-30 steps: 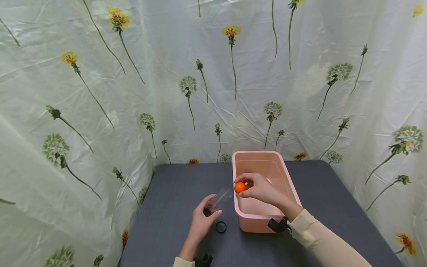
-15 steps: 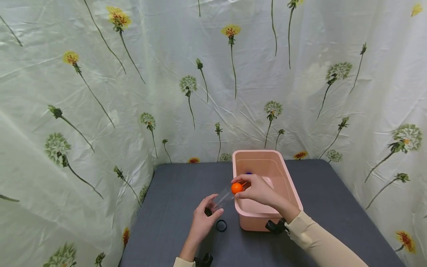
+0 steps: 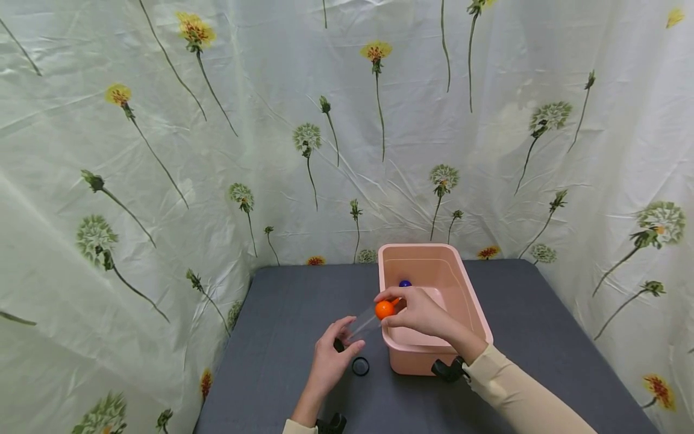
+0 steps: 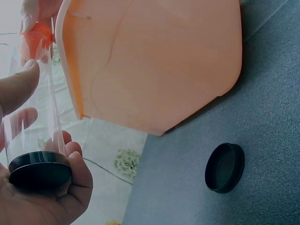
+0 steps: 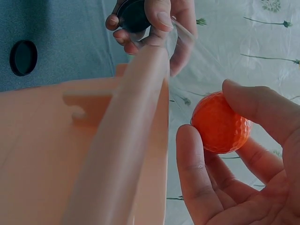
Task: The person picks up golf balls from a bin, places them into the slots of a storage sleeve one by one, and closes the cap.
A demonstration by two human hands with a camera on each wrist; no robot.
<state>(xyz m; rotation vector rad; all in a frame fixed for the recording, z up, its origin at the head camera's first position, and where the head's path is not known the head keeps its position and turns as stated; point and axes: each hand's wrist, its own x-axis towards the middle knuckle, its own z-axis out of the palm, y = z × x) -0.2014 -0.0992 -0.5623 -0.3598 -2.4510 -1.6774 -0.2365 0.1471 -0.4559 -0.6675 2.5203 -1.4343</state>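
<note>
Orange ball (image 3: 385, 310), pinched by the right hand (image 3: 417, 311), has edged outward over the left rim of the bin (image 3: 412, 364), any contact with the clear tube (image 3: 365, 322) gripped by the left hand (image 3: 331, 354) unclear.

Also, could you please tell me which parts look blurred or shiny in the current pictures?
Right wrist: the rim of the pink bin is blurred, the orange ball shows clear dimples; left wrist: pale reflections streak the clear tube; head: the flowered sheet has shiny creases.
</note>
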